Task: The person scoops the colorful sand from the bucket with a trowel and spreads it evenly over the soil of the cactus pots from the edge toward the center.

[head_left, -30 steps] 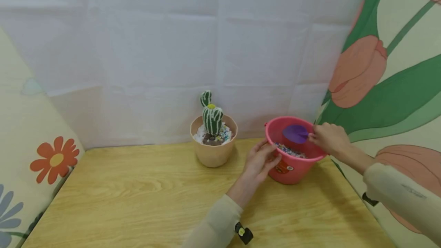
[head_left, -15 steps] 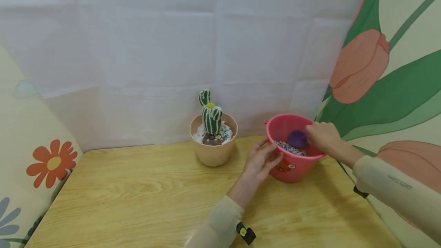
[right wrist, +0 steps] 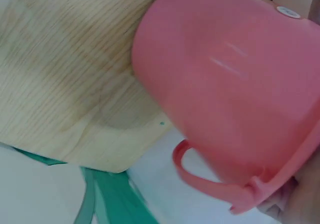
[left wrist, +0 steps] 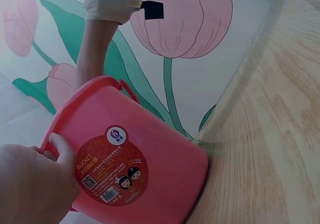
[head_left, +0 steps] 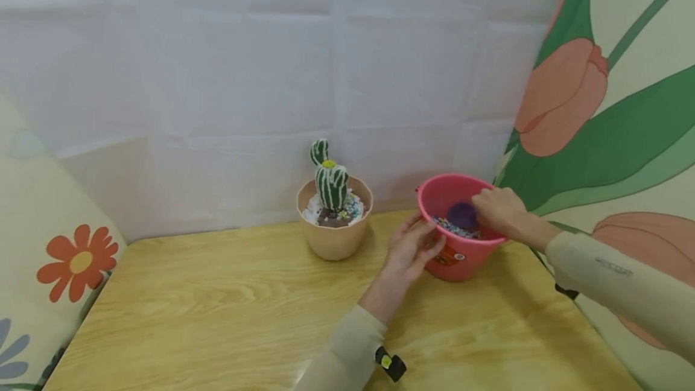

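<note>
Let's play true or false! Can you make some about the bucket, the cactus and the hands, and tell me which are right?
1. The pink bucket has tiny colourful pieces inside. True.
2. The scoop is yellow. False: it is purple.
3. The left hand is touching the pink bucket. True.
4. The right hand is holding the cactus. False: it is holding the scoop.
5. The cactus is green with white stripes. True.
6. The pot has tipped over. False: it stands upright on the table.
</note>
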`<state>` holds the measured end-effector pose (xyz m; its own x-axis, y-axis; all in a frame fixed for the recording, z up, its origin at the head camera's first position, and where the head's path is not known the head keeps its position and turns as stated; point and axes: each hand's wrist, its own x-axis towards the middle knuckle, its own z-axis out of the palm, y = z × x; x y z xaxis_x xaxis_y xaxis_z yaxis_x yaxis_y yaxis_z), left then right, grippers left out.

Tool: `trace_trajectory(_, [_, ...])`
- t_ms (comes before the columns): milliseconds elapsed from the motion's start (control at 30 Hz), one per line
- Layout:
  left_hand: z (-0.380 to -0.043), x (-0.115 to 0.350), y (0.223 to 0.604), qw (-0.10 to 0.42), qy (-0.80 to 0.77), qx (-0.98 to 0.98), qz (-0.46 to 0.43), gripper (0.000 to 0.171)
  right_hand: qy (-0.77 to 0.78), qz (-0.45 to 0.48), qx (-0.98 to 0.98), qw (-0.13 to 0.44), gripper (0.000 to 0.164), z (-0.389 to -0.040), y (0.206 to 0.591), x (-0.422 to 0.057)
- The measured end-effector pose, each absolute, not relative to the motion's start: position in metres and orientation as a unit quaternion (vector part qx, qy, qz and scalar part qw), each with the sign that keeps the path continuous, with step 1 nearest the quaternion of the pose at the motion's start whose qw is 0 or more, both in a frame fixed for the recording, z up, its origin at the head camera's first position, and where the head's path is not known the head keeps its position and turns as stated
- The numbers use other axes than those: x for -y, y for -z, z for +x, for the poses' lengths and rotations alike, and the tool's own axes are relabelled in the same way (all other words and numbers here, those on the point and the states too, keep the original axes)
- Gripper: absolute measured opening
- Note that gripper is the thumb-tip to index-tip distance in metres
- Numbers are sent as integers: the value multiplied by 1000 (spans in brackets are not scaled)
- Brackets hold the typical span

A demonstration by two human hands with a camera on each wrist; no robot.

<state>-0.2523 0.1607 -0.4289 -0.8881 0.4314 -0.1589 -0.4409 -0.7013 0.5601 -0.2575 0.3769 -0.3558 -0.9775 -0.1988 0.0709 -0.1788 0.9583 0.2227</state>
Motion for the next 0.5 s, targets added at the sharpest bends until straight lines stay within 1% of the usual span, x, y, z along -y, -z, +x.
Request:
trace_trajectory(67, [-251,-162,428,242,-922,-301,-14,36,107,99,988,45,25,-258,357,-380])
trace_trajectory(433, [-251,-161,425,228,-926,-299,-28,53,101,203,971,78,29,-263,362,-390])
trace_trajectory(500, [-251,-163,426,226,-927,-299,-25,53,101,217,967,86,29,-263,363,-392])
